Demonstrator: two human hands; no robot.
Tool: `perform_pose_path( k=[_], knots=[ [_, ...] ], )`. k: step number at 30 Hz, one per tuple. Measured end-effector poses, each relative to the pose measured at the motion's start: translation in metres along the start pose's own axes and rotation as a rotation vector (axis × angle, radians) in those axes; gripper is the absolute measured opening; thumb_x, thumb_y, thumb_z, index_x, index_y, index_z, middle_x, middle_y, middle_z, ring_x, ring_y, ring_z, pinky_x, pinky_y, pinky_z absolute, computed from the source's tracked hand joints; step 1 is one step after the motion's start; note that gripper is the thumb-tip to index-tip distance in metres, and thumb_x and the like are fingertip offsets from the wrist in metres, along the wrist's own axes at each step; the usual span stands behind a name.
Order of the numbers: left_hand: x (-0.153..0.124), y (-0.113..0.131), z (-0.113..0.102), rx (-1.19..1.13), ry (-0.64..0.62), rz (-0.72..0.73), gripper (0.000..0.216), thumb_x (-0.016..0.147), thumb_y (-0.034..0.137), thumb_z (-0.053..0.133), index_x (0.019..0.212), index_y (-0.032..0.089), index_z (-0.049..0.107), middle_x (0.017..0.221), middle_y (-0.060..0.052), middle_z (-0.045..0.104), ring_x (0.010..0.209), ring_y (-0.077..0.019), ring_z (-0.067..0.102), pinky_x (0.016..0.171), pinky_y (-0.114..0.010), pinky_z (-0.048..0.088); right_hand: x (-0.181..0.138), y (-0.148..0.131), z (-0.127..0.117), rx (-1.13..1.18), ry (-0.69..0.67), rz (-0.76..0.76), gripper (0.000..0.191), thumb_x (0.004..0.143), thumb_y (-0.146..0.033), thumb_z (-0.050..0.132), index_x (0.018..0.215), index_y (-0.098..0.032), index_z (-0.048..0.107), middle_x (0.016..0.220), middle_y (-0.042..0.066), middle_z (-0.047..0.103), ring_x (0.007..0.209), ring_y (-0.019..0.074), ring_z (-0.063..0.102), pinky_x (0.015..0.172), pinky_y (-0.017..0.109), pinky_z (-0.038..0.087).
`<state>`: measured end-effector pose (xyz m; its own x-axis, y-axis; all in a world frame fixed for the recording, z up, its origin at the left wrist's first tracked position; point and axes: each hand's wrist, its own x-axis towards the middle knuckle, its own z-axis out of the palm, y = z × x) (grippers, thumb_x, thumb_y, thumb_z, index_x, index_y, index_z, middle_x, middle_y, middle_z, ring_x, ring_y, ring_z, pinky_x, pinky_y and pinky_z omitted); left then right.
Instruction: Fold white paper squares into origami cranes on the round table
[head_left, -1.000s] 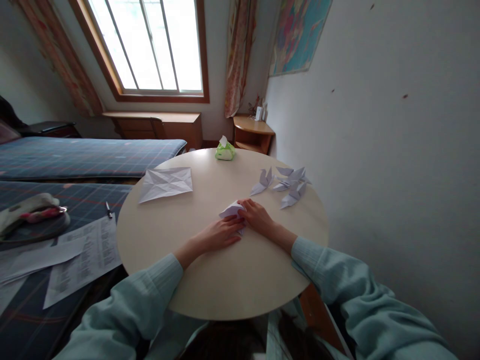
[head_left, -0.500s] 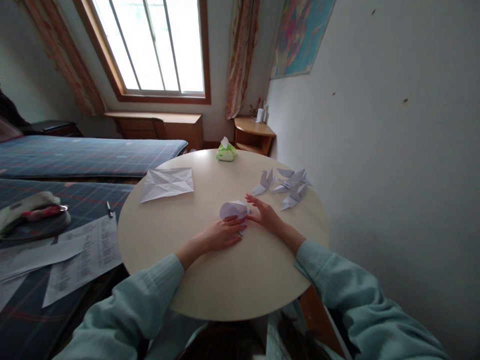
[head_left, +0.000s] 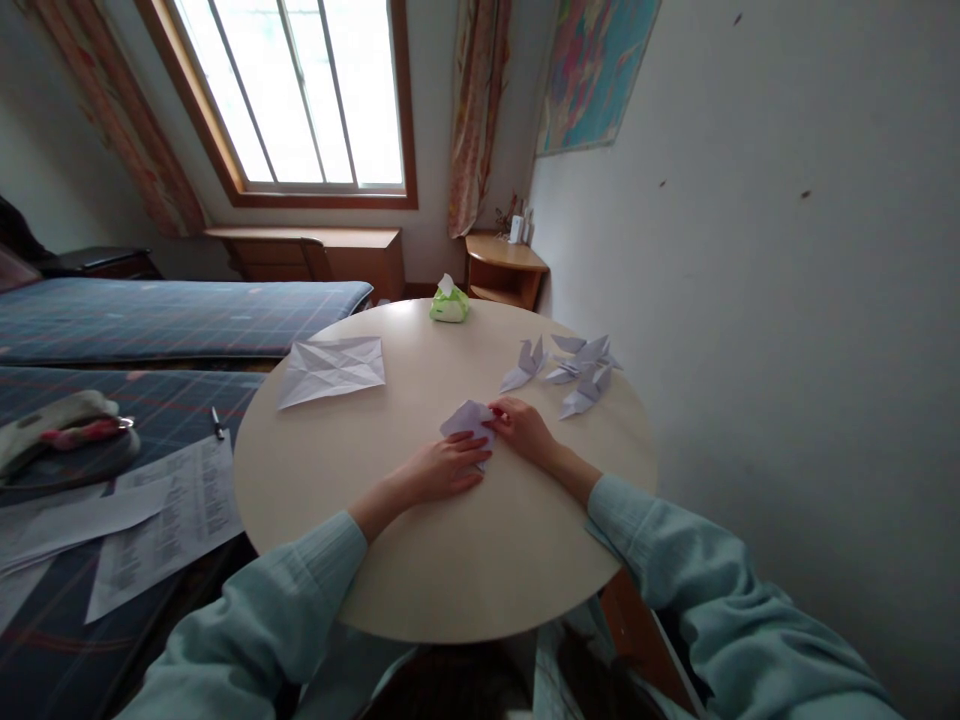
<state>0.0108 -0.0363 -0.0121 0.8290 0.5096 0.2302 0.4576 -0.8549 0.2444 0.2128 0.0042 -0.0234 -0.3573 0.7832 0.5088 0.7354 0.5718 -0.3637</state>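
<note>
A small folded white paper piece (head_left: 466, 417) lies near the middle of the round beige table (head_left: 390, 560). My left hand (head_left: 442, 468) rests flat on its near part, fingers stretched out and pressing it down. My right hand (head_left: 521, 428) touches its right edge, fingertips pinching a flap. Both arms wear pale green sleeves.
Several finished folded paper figures (head_left: 577, 368) lie at the table's right. A creased open sheet (head_left: 332, 368) lies at the left, a green tissue pack (head_left: 450, 303) at the far edge. A bed with printed papers (head_left: 161, 520) and a pen (head_left: 217, 421) stands to the left; a wall is close on the right.
My right hand lifted off the paper and opened half a second ago, then came back to pinch its right edge. The left hand stayed pressing it down.
</note>
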Motion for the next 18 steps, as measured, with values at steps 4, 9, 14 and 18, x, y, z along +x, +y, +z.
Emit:
perform_pose_path(
  k=[4, 9, 14, 18],
  knots=[
    [0.0012, -0.0003, 0.0018, 0.01, 0.011, -0.002, 0.037, 0.08, 0.033, 0.046, 0.115, 0.021, 0.051, 0.126, -0.005, 0.047, 0.117, -0.0218, 0.04, 0.098, -0.037, 0.035, 0.0047, 0.0015, 0.0049, 0.1, -0.014, 0.122, 0.021, 0.071, -0.032, 0.061, 0.083, -0.014, 0.058, 0.07, 0.002, 0.058, 0.064, 0.0122, 0.054, 0.06, 0.022, 0.042],
    [0.0029, 0.0002, 0.0031, 0.015, 0.017, 0.002, 0.035, 0.08, 0.033, 0.046, 0.112, 0.022, 0.052, 0.123, -0.005, 0.049, 0.114, -0.0214, 0.042, 0.097, -0.037, 0.036, 0.005, -0.0034, 0.007, 0.04, -0.014, 0.194, 0.023, 0.07, -0.033, 0.061, 0.082, -0.014, 0.058, 0.063, 0.0, 0.055, 0.057, 0.011, 0.05, 0.055, 0.021, 0.038],
    [0.0018, -0.0013, 0.0037, 0.01, 0.012, -0.009, 0.036, 0.08, 0.035, 0.046, 0.114, 0.023, 0.052, 0.124, -0.004, 0.049, 0.115, -0.0219, 0.041, 0.097, -0.037, 0.036, 0.003, -0.0071, 0.0072, 0.104, -0.024, 0.186, 0.018, 0.072, -0.025, 0.058, 0.087, -0.015, 0.057, 0.063, -0.001, 0.058, 0.056, 0.0107, 0.052, 0.056, 0.021, 0.038],
    [0.0006, -0.0005, 0.002, -0.002, 0.012, -0.028, 0.037, 0.081, 0.036, 0.045, 0.115, 0.024, 0.05, 0.125, -0.003, 0.048, 0.116, -0.0227, 0.039, 0.096, -0.038, 0.036, 0.0017, -0.0036, 0.0036, 0.239, -0.024, 0.198, 0.019, 0.073, -0.024, 0.057, 0.089, -0.015, 0.058, 0.064, 0.0, 0.06, 0.057, 0.0111, 0.054, 0.057, 0.022, 0.04]
  ],
)
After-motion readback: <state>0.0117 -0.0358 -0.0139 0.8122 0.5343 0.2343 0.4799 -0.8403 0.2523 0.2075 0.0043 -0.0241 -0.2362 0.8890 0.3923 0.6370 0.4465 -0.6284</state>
